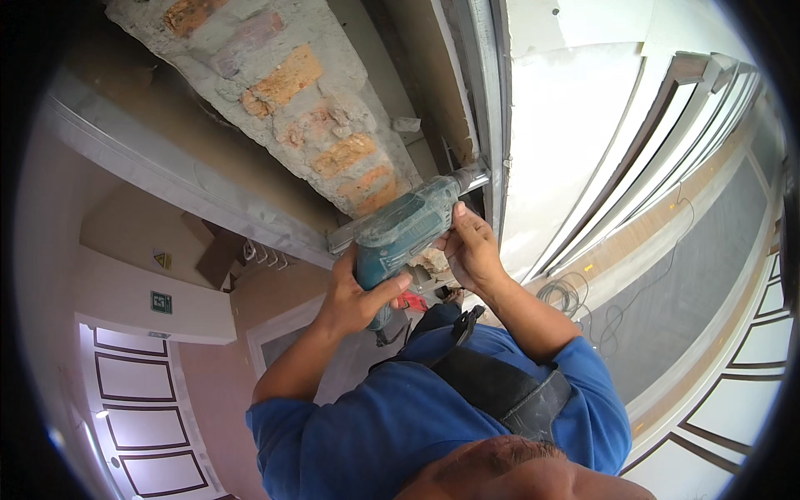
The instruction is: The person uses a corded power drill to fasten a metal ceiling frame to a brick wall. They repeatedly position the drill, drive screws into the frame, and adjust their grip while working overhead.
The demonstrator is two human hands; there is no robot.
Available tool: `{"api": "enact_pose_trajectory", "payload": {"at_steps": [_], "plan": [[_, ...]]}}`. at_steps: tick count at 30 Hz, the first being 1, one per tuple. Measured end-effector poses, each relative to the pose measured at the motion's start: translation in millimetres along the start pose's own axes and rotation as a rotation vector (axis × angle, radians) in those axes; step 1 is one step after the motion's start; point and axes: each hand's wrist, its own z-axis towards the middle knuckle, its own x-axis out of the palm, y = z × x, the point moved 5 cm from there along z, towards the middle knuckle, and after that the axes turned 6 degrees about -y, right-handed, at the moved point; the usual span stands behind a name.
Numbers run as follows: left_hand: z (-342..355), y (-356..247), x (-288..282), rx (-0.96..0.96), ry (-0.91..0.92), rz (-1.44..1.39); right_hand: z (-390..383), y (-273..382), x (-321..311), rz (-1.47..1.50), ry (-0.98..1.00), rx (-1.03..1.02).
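A dusty teal power drill (404,227) is held up in front of my chest, its nose pointing up and to the right. My left hand (348,298) is wrapped round its rear grip, with the thumb across the side. Near the front of the body, my right hand (472,250) steadies the drill, thumb on the housing and some fingers hidden beneath. The drill's nose meets an upright grey metal stud (493,108); the exact contact at the tip is too small to make out.
A rough brick-and-mortar wall edge (292,100) stands behind the drill. A metal track (192,185) crosses on the left. White boarding (575,108) is on the right, with a coiled cable (563,293) on the grey floor below. Something red (412,301) shows below my hands.
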Motion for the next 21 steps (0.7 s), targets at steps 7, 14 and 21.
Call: {"api": "enact_pose_trajectory", "payload": {"at_steps": [7,14,21], "plan": [[0,-17,3,0.045,0.018,0.035,2,0,-8,-0.038,-0.027,-0.050],[7,-21,2,0.017,0.029,0.047,1,1,-6,-0.025,-0.026,-0.044],[4,-21,4,0.030,0.024,0.043,-1,2,-2,0.009,-0.068,-0.072]]}}
